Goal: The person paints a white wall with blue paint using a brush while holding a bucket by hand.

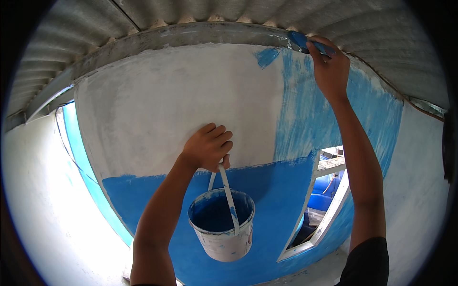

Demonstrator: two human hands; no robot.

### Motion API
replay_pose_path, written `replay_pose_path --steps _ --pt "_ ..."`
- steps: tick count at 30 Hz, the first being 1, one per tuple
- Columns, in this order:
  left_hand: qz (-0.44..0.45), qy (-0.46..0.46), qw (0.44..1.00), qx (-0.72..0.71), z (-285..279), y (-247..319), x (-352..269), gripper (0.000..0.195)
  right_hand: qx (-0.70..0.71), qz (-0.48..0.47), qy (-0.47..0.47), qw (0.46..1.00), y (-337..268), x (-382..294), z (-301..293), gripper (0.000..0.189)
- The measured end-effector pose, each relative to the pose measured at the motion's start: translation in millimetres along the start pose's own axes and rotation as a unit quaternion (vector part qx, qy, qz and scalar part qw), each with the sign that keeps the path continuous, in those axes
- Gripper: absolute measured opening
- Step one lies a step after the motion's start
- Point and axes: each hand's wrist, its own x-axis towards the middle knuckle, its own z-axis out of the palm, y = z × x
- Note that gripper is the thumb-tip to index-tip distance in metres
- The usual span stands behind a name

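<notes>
My left hand is closed on the pale strap handle of a white plastic bucket, which hangs in front of the wall at the centre. Blue paint coats the inside of the bucket, and its outer side has blue specks. High at the right, my right hand grips a paintbrush smeared with blue. Its bristles lie at the upper edge of the wall, by the grey beam. The wall is solid blue low down, streaky blue at the right and whitish at the upper left.
A grey beam runs under the corrugated roof. An open white window frame is at the right, with blue containers beyond it. A cable hangs at the left opening. Pale walls stand on both sides.
</notes>
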Motion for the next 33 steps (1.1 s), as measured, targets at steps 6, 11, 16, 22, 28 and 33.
replay_pose_path --steps 6,11,16,22,28,33 --pt "-0.01 -0.033 0.999 -0.002 -2 -1 -6 0.027 0.209 0.029 -0.131 0.969 -42 -36 22 0.021" --pt "-0.009 -0.024 1.0 -0.011 -5 0 -5 0.026 0.138 0.052 -0.114 0.982 -54 -18 29 0.021" --pt "-0.011 -0.035 0.999 -0.017 0 -2 -4 0.023 0.072 -0.095 -0.015 0.993 -60 -19 46 0.015" --pt "-0.01 -0.035 0.999 0.005 0 -1 -6 0.024 0.274 0.07 -0.141 0.949 -101 -31 53 0.019" --pt "-0.021 -0.074 0.997 0.02 -4 -1 -8 0.025 0.107 0.075 -0.037 0.991 -93 -7 52 0.018" --pt "-0.02 -0.066 0.998 0.009 -7 2 -2 0.027 0.068 -0.067 -0.077 0.992 -106 -31 70 0.014"
